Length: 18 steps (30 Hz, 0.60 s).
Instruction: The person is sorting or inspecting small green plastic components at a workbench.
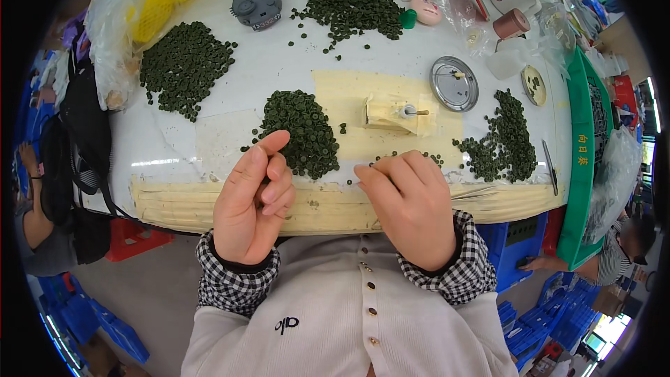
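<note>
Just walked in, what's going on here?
Bare-handed work at a white table with piles of small round dark green parts. The left hand is half curled by the middle pile. The right hand bends beside a few loose parts. The pale yellow block with a pin stands beyond it, untouched. Whether either hand holds a part is unclear.
</note>
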Tool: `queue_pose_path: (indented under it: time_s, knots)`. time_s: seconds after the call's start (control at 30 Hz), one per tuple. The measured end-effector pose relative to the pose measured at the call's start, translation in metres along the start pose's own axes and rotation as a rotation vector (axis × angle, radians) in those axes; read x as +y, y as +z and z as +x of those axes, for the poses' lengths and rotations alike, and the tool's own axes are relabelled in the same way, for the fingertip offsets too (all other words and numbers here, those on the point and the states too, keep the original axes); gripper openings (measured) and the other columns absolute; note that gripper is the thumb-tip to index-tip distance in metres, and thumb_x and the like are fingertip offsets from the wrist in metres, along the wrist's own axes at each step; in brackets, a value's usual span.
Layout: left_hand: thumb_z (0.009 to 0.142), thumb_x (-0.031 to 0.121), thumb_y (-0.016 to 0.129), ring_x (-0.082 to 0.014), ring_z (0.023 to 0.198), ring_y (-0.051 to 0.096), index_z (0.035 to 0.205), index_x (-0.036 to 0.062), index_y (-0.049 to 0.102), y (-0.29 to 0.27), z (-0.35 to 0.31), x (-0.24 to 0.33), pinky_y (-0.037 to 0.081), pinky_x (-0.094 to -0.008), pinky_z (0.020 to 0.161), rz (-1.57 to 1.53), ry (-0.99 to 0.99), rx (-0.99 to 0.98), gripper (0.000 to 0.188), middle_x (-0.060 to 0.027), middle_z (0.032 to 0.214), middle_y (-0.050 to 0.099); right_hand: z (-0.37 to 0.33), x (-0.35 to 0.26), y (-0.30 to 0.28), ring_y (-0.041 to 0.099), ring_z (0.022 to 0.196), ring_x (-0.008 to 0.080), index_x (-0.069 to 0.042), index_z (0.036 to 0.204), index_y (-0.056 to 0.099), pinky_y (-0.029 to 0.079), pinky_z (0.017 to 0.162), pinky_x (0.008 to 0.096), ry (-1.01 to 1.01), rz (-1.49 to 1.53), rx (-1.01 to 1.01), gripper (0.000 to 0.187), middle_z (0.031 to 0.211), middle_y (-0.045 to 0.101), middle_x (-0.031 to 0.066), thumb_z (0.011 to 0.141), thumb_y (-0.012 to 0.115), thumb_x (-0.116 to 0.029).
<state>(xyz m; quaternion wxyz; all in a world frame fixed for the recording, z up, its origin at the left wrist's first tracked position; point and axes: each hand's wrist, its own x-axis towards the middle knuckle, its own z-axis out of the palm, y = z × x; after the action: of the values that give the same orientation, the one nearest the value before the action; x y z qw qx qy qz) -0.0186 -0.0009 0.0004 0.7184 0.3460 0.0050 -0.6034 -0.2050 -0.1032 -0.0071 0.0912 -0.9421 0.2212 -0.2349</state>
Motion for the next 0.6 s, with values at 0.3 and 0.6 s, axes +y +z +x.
queue_pose_path:
  time_s: [0.3,0.6]
  knots:
    - [0.102,0.017,0.043,-0.0013,0.055,0.033,0.119,0.0048,0.054,-0.015,0.001,-0.006,0.028,-0.0157,0.048,0.05,-0.04,-0.135,0.023,-0.002,0.096,0.06,0.008,-0.029,0.001,0.05,0.07,0.0192,0.002,0.076,0.059,0.041,0.064,0.0277,-0.237,-0.331,-0.204,0.015,0.071,0.049,0.0065,0.064,0.058,-0.008]
    - [0.1,0.013,0.045,-0.0007,0.052,0.031,0.117,0.0041,0.057,-0.011,-0.003,-0.014,0.028,-0.0157,0.047,0.141,-0.127,-0.107,0.022,-0.002,0.093,0.064,0.003,-0.007,-0.001,0.053,0.07,0.0217,-0.001,0.081,0.062,0.045,0.062,0.0305,-0.035,0.152,0.127,0.014,0.073,0.053,0.0073,0.068,0.065,-0.006]
